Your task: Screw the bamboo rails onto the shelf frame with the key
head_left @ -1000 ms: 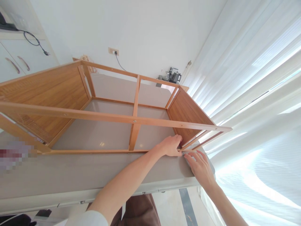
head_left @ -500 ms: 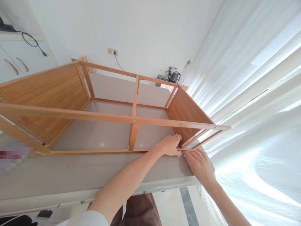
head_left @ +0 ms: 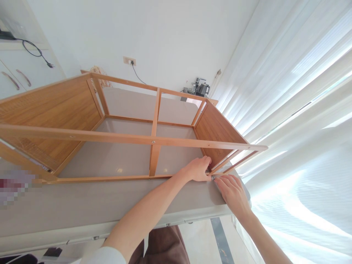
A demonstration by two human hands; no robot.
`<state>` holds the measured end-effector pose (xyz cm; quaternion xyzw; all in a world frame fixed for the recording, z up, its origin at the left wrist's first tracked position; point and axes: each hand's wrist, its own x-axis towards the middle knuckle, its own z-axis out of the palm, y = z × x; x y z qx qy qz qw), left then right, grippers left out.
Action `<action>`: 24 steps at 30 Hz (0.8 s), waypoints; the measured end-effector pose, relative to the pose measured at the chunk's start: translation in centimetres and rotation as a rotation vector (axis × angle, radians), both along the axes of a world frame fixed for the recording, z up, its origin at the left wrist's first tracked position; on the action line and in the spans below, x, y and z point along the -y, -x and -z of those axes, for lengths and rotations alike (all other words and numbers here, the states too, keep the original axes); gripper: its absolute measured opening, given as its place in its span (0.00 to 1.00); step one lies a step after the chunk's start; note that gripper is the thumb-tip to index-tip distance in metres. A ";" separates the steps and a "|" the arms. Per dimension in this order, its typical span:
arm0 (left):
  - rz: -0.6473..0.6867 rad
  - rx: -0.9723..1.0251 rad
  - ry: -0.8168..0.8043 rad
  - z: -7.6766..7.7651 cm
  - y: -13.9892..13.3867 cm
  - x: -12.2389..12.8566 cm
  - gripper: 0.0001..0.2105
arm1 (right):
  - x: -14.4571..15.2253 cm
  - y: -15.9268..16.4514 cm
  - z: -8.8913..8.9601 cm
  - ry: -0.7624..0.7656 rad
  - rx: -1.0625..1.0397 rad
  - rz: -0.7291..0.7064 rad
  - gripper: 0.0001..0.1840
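Note:
A long wooden shelf frame lies on a grey-topped table, with slatted sides and a solid wooden panel at each end. My left hand is closed around its near lower rail, close to the right-hand end panel. Just to the right, my right hand is closed at the outer face of the same rail. Its fingertips pinch a small metal piece against the wood. My fingers partly cover that piece, so its exact kind cannot be made out.
The grey tabletop runs beneath the frame. An electric kettle stands beyond its far right corner. White curtains hang close on the right. A black cable with a plug dangles by the white cabinet at far left.
The view has shifted slightly, so the frame's upper parts appear a little further left. Both hands keep their places at the rail, with the right fingertips still on the small metal piece.

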<state>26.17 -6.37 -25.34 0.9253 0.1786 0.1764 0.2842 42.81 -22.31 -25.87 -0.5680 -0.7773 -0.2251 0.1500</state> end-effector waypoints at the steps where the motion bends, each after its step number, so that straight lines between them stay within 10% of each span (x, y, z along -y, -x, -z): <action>1: 0.001 0.001 0.003 0.0 0.0 0.0 0.20 | 0.0 0.0 0.0 -0.010 -0.009 0.010 0.11; 24: -0.002 0.002 0.014 0.0 0.0 0.0 0.20 | 0.3 -1.0 0.6 0.102 0.062 0.087 0.14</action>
